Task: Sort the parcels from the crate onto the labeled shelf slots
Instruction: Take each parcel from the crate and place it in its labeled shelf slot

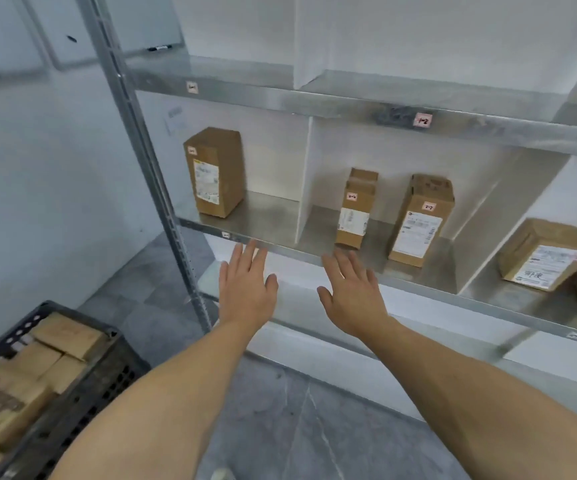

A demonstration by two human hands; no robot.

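Note:
My left hand (245, 289) and my right hand (351, 294) are both stretched out flat with empty, straight fingers, just in front of the middle shelf's front edge (280, 245). A tall brown parcel (215, 171) stands in the left slot. In the middle slot stand a narrow parcel (354, 209) and a wider one (418, 220), each with a white label. Another labelled parcel (543, 254) lies in the right slot. The black crate (83, 403) at the lower left holds several brown parcels (20, 379).
A metal shelf upright (162, 188) runs between the crate and the shelf. White dividers (302, 181) split the shelves into slots, with small labels (422, 120) on the front rails. The upper shelf (349, 95) carries no parcels in view. Grey tiled floor (297, 427) lies below.

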